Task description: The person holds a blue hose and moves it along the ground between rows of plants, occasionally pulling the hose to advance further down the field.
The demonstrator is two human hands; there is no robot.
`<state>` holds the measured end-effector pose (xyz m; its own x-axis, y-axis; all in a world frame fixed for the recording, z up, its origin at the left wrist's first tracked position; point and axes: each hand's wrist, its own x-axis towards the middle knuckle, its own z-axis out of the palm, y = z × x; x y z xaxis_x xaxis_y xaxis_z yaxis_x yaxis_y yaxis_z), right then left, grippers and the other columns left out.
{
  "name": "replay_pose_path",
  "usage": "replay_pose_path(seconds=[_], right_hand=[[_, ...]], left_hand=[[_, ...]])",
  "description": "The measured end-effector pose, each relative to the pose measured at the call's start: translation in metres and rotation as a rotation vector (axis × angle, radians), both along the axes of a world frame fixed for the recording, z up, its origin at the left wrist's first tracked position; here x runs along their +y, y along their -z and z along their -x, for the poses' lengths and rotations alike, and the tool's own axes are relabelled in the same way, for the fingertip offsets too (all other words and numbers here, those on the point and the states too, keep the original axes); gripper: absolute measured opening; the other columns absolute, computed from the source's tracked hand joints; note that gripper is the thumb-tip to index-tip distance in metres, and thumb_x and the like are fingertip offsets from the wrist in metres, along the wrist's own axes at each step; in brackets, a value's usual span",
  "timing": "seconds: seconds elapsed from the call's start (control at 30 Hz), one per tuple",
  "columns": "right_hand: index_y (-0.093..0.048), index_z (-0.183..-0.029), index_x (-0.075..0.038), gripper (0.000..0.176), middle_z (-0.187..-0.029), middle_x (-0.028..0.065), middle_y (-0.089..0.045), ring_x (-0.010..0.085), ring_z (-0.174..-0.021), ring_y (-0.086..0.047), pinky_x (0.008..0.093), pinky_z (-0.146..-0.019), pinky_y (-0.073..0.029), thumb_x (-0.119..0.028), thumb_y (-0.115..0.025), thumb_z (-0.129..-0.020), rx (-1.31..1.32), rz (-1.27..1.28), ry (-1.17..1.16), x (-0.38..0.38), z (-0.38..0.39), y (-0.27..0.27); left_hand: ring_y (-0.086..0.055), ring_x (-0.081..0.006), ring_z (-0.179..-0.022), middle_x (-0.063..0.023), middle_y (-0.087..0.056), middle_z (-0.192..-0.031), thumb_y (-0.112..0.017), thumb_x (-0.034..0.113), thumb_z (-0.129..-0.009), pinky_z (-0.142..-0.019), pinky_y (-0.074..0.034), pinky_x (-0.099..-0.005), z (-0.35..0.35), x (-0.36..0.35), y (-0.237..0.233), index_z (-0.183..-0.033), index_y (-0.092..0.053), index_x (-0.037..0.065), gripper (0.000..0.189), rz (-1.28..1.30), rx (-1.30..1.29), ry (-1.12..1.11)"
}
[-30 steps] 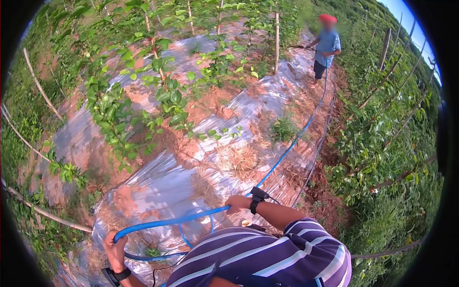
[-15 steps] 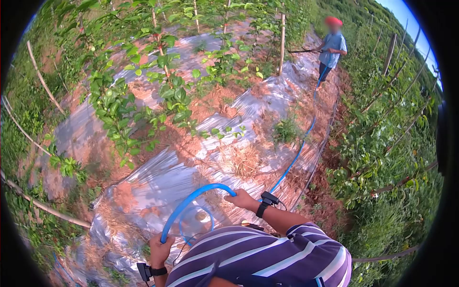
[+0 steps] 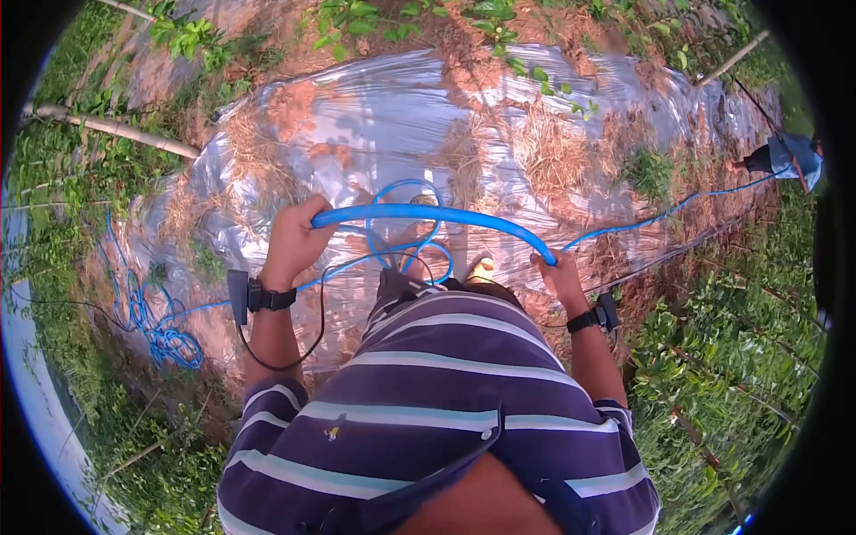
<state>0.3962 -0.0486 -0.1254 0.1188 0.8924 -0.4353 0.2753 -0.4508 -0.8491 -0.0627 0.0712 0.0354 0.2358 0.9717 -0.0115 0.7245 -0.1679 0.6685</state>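
A blue hose [image 3: 428, 212] arches between my two hands in front of my striped shirt. My left hand [image 3: 296, 234] is closed around one end of the arch, its wrist wearing a black strap with a small device. At the other end, my right hand [image 3: 560, 278] grips the same hose, lower and nearer my body. Loose loops of hose [image 3: 419, 184] lie on the ground beyond my feet, just under the arch. From near my right hand, a stretch of hose [image 3: 660, 218] runs off toward the right.
Silvery plastic sheeting [image 3: 374, 98] with soil and dry straw covers the ground. A tangled hose pile [image 3: 169, 339] lies at left. Another person [image 3: 794, 160] stands at far right. Wooden stakes [image 3: 125, 129] and green plants [image 3: 695, 392] edge the strip.
My view has tilted down and turned left. Both hands still hold the hose, now more level in front of me. The other person appears at the right edge, and the hose pile has come into view.
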Motion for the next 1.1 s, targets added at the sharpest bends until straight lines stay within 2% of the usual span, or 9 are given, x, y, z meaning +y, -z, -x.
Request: replay_pose_path(seconds=[0.27, 0.43, 0.53, 0.73, 0.83, 1.0, 1.03, 1.07, 1.1], right_hand=[[-0.066, -0.076, -0.003, 0.019, -0.059, -0.0088, -0.045, 0.0038, -0.057, -0.037, 0.0262, -0.050, -0.030, -0.017, -0.068, -0.088, -0.096, 0.210, -0.143, 0.011, -0.002, -0.010], [-0.064, -0.075, -0.002, 0.025, -0.057, -0.0036, -0.045, 0.0067, -0.056, -0.040, 0.0292, -0.050, -0.034, -0.024, -0.068, -0.087, -0.192, 0.139, -0.302, 0.019, -0.009, 0.013], [-0.064, -0.075, -0.002, 0.027, -0.057, -0.0029, -0.046, 0.0073, -0.056, -0.040, 0.0304, -0.051, -0.035, -0.026, -0.068, -0.087, -0.273, 0.165, -0.327, 0.031, 0.003, -0.009], [-0.066, -0.076, 0.001, 0.030, -0.057, 0.0010, -0.051, 0.0091, -0.056, -0.044, 0.0330, -0.053, -0.038, -0.028, -0.071, -0.085, -0.157, 0.131, -0.160, 0.026, 0.001, -0.016], [-0.065, -0.075, 0.000, 0.036, -0.056, 0.0054, -0.053, 0.0123, -0.056, -0.046, 0.0346, -0.054, -0.040, -0.035, -0.070, -0.083, -0.192, 0.118, -0.104, 0.018, -0.002, -0.016], [-0.057, -0.063, -0.005, 0.038, -0.054, -0.0022, -0.044, 0.0083, -0.054, -0.038, 0.0312, -0.051, -0.033, -0.032, -0.072, -0.084, -0.164, 0.078, -0.016, 0.000, 0.002, -0.028], [-0.059, -0.064, -0.005, 0.037, -0.054, -0.0017, -0.045, 0.0084, -0.053, -0.039, 0.0308, -0.050, -0.033, -0.032, -0.072, -0.084, -0.154, 0.062, -0.006, -0.005, 0.003, -0.028], [-0.065, -0.074, -0.001, 0.040, -0.059, 0.0089, -0.057, 0.0162, -0.057, -0.051, 0.0375, -0.058, -0.043, -0.040, -0.071, -0.081, -0.166, 0.089, -0.014, -0.008, 0.002, -0.030], [-0.064, -0.074, 0.000, 0.041, -0.059, 0.0089, -0.056, 0.0158, -0.057, -0.051, 0.0375, -0.058, -0.043, -0.040, -0.071, -0.081, -0.172, 0.072, -0.004, -0.012, 0.003, -0.032]], left_hand=[[-0.060, -0.0354, -0.061, -0.0164, -0.060, -0.065, -0.065, 0.011, -0.077, -0.056, -0.045, -0.0394, 0.014, -0.041, 0.036, -0.081, -0.062, 0.004, 0.009, 0.191, 0.085, -0.136], [-0.059, -0.0355, -0.062, -0.0167, -0.059, -0.067, -0.066, 0.010, -0.078, -0.056, -0.043, -0.0395, 0.015, -0.083, 0.053, -0.080, -0.062, 0.004, 0.008, 0.142, 0.071, -0.208], [-0.058, -0.0347, -0.060, -0.0164, -0.059, -0.066, -0.067, 0.010, -0.077, -0.055, -0.043, -0.0386, 0.008, -0.102, 0.049, -0.081, -0.061, 0.003, 0.009, 0.108, 0.052, -0.285], [-0.055, -0.0296, -0.056, -0.0157, -0.057, -0.063, -0.070, 0.010, -0.078, -0.053, -0.041, -0.0370, -0.027, -0.111, 0.047, -0.079, -0.061, 0.001, 0.012, 0.019, -0.003, -0.271], [-0.044, -0.0159, -0.054, -0.0092, -0.047, -0.057, -0.069, 0.013, -0.080, -0.053, -0.037, -0.0333, -0.037, -0.108, 0.054, -0.076, -0.060, 0.001, 0.016, 0.085, -0.078, -0.294], [-0.049, -0.0196, -0.052, -0.0129, -0.051, -0.057, -0.069, 0.015, -0.079, -0.051, -0.039, -0.0352, -0.037, -0.086, 0.051, -0.077, -0.060, 0.000, 0.018, 0.074, -0.064, -0.225], [-0.048, -0.0206, -0.051, -0.0135, -0.051, -0.057, -0.069, 0.017, -0.079, -0.051, -0.038, -0.0354, -0.036, -0.080, 0.051, -0.076, -0.059, 0.000, 0.020, 0.080, -0.064, -0.229], [-0.048, -0.0206, -0.051, -0.0135, -0.051, -0.057, -0.069, 0.017, -0.079, -0.051, -0.038, -0.0354, -0.034, -0.077, 0.054, -0.076, -0.059, 0.000, 0.020, 0.063, -0.071, -0.205], [-0.048, -0.0226, -0.051, -0.0144, -0.051, -0.057, -0.069, 0.017, -0.079, -0.051, -0.038, -0.0360, -0.031, -0.073, 0.058, -0.075, -0.059, 0.000, 0.020, 0.041, -0.036, -0.180]])
